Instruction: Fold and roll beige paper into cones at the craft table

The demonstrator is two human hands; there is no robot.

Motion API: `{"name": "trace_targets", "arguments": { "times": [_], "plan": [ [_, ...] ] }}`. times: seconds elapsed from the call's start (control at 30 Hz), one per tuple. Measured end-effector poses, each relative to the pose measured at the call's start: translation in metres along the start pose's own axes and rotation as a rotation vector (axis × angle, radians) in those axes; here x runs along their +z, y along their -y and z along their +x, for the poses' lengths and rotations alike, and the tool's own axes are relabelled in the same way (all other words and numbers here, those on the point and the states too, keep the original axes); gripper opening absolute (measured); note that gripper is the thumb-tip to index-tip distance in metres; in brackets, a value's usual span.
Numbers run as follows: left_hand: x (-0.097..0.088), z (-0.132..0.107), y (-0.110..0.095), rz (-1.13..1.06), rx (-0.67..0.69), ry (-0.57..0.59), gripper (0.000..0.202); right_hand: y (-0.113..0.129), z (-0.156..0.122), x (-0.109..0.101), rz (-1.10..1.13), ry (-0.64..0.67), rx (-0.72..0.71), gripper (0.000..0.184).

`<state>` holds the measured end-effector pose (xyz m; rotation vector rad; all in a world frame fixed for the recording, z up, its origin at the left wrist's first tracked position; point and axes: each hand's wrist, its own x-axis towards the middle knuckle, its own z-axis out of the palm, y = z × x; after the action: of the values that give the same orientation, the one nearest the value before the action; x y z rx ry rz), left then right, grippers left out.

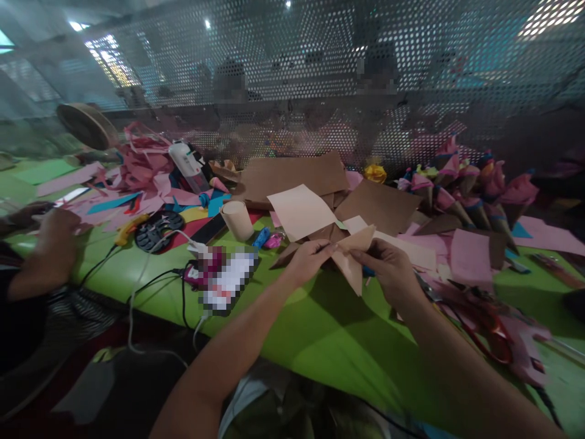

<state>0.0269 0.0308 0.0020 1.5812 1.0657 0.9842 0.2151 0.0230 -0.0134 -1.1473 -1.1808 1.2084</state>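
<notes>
Left hand (313, 259) pinching the near-left edge of a folded tan paper piece (351, 271), thumb on top; right hand (389, 263) gripping the opposite edge between thumb and bent fingers. Paper sits between the two, apparently raised just off the green surface (297, 347), one pointed corner hanging down toward the wearer.

Handling, as I judge it: both pinches want to be light and close to the fold, since the sheet looks thin and a hard squeeze would crease it elsewhere. Best to let the left hand anchor while the right lines up the edges, then press along the fold from one end. Pulling the hands apart could tear it.

Pose: forearms come in from lower left and lower right, converging on the paper. Left wrist looks nearly straight; right fingers curl inward, the lower ones partly hidden.

Just beyond: a pale sheet (301, 210) and a large brown sheet (292, 174) behind it. Left of these, a cardboard tube (237, 221) standing upright. To the right, pink paper (470, 259); nearer, a pink glue gun (525, 360), well clear of the fingers.
</notes>
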Motion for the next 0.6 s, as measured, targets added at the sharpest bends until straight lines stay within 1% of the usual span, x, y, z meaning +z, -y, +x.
{"name": "trace_targets", "arguments": {
  "times": [0.13, 0.23, 0.33, 0.47, 0.6],
  "plan": [
    [-0.0008, 0.0003, -0.0008, -0.004, 0.014, -0.031, 0.04, -0.001, 0.002, 0.0003, 0.038, -0.013, -0.021, 0.045],
    [-0.0008, 0.0007, 0.0005, 0.002, 0.017, -0.035, 0.039, 0.001, 0.0025, 0.0006, 0.063, -0.028, -0.003, 0.046],
    [-0.0007, 0.0012, 0.0032, 0.015, 0.013, -0.027, 0.039, 0.0024, 0.0024, -0.0009, 0.03, -0.03, 0.017, 0.042],
    [-0.0004, 0.0013, 0.0059, 0.009, -0.009, -0.009, 0.042, 0.0023, 0.0024, -0.0025, 0.01, -0.026, -0.004, 0.04],
    [-0.0001, -0.0002, 0.0039, 0.053, 0.001, -0.048, 0.043, 0.0022, 0.0024, -0.0005, -0.025, -0.005, -0.024, 0.042]
  ]
}}
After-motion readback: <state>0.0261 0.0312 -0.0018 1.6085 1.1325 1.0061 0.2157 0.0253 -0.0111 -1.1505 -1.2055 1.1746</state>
